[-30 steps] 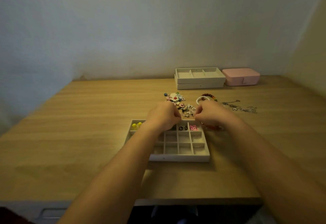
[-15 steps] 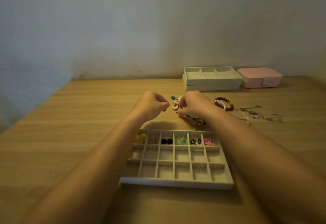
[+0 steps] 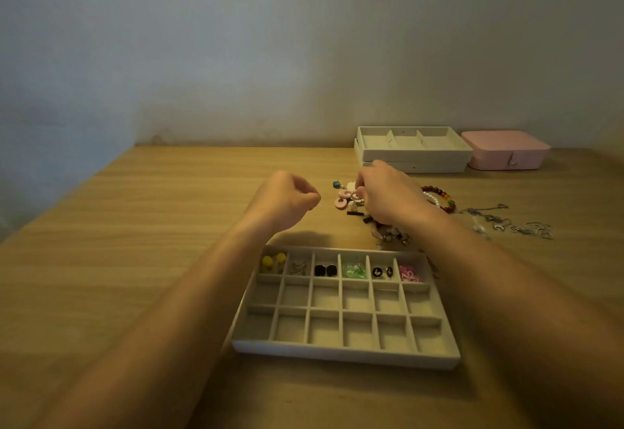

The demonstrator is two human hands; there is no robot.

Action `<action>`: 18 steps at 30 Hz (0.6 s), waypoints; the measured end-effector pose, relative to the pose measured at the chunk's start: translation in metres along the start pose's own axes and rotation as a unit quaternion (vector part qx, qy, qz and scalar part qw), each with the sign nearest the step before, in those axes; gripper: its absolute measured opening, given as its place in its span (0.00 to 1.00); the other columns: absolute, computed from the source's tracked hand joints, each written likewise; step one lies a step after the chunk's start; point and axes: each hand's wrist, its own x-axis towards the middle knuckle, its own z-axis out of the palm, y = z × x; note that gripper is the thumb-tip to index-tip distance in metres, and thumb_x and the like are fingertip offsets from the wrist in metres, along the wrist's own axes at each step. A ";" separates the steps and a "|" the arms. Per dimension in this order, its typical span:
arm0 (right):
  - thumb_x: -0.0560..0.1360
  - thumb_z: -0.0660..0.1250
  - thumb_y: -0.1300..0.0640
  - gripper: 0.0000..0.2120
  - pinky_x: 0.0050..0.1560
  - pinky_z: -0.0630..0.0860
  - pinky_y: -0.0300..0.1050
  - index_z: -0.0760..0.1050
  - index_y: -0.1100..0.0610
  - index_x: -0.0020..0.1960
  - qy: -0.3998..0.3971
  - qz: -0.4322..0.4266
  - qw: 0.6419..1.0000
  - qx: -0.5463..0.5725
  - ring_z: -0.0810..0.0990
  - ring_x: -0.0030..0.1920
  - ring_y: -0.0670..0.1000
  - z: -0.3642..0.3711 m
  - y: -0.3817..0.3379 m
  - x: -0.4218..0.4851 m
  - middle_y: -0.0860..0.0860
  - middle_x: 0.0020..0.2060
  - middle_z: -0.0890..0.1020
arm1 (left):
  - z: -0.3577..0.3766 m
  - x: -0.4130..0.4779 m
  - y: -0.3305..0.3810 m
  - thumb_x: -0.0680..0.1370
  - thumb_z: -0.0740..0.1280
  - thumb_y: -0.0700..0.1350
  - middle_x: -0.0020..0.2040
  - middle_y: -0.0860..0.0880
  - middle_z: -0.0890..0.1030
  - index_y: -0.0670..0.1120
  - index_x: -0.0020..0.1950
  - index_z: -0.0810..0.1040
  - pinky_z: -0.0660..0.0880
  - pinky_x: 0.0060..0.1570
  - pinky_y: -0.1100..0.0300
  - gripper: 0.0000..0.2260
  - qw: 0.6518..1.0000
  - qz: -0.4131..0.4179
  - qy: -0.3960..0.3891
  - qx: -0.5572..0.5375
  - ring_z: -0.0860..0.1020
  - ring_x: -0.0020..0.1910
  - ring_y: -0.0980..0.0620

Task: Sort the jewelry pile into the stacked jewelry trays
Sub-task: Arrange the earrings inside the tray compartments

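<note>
A beige grid tray lies in front of me; its far row holds yellow, black, green and pink pieces. Behind it lies the jewelry pile. My right hand reaches over the pile and pinches a pink ring earring at its far left end, next to a pink disc. To the left, my left hand hovers above the table with fingers curled and thumb against forefinger; nothing shows in it.
Stacked beige trays stand at the back by the wall, a pink jewelry box to their right. Bead bracelets and silver chains lie right of the pile. A blue bead sits at its far end.
Both hands have left the tray's far edge and gone out to the pile's far end. The right hand's fingertips have closed on the pink ring; the left hand has drawn apart.
</note>
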 end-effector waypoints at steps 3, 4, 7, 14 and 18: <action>0.84 0.62 0.57 0.07 0.52 0.78 0.51 0.77 0.54 0.60 -0.004 0.012 0.995 0.095 0.77 0.51 0.51 -0.012 0.000 -0.008 0.50 0.54 0.77 | -0.011 -0.010 -0.005 0.79 0.70 0.46 0.47 0.52 0.83 0.50 0.50 0.84 0.75 0.47 0.58 0.04 1.000 -0.009 -0.002 0.005 0.80 0.50 0.53; 0.84 0.61 0.56 0.08 0.51 0.77 0.49 0.76 0.55 0.60 -0.009 0.016 0.990 0.137 0.77 0.51 0.51 -0.017 0.000 -0.012 0.50 0.53 0.78 | -0.014 -0.014 -0.006 0.79 0.70 0.46 0.49 0.51 0.83 0.50 0.51 0.84 0.76 0.50 0.57 0.04 1.000 -0.011 -0.005 0.001 0.80 0.51 0.53; 0.84 0.62 0.55 0.08 0.47 0.76 0.44 0.77 0.55 0.60 -0.022 0.015 0.967 0.252 0.80 0.49 0.50 -0.032 -0.003 -0.023 0.50 0.50 0.82 | -0.018 -0.030 0.000 0.79 0.70 0.47 0.55 0.50 0.83 0.49 0.59 0.81 0.77 0.52 0.57 0.09 1.000 0.004 -0.017 -0.018 0.80 0.53 0.53; 0.83 0.64 0.55 0.07 0.35 0.77 0.34 0.78 0.56 0.57 -0.065 -0.009 0.911 0.407 0.83 0.42 0.47 -0.069 -0.022 -0.060 0.51 0.46 0.84 | -0.013 -0.067 0.026 0.74 0.75 0.51 0.58 0.49 0.83 0.47 0.68 0.74 0.77 0.49 0.59 0.25 0.972 -0.007 -0.100 -0.214 0.83 0.53 0.50; 0.83 0.65 0.53 0.07 0.40 0.80 0.40 0.79 0.55 0.56 -0.079 -0.009 0.896 0.438 0.83 0.42 0.47 -0.079 -0.028 -0.080 0.50 0.45 0.85 | -0.016 -0.086 0.031 0.69 0.76 0.55 0.51 0.46 0.86 0.46 0.62 0.78 0.80 0.49 0.55 0.25 0.941 -0.004 -0.112 -0.321 0.85 0.47 0.48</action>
